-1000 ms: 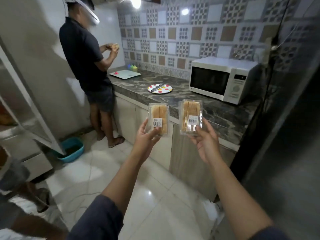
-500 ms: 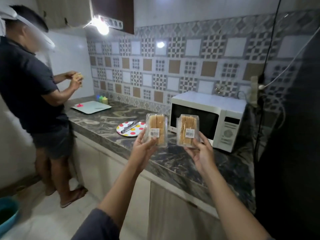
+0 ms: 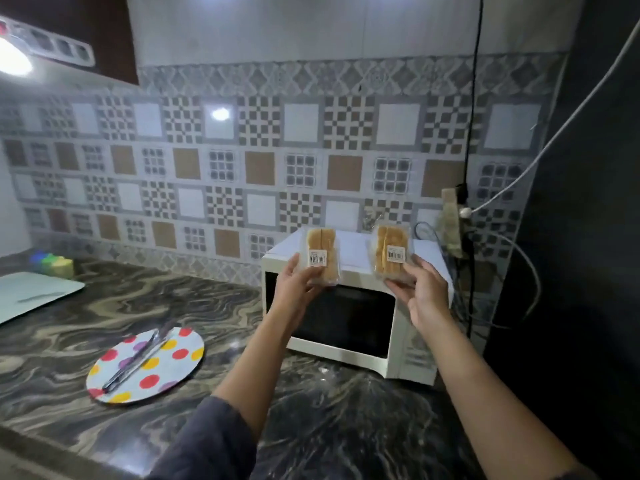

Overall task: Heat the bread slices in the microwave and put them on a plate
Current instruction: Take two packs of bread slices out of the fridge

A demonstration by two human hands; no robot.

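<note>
Bread packs (image 3: pixel 320 256) upright in both raised hands (image 3: pixel 294 285), before microwave (image 3: pixel 346 320).

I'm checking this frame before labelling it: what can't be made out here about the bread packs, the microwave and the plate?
- Head view: label print on both bread packs is too small and blurred.
- Microwave: control panel mostly hidden behind the right hand; interior dark behind the shut door.
- Left hand covers its pack's lower corner.
- Utensil on the dotted plate: blurred, type unclear.
</note>
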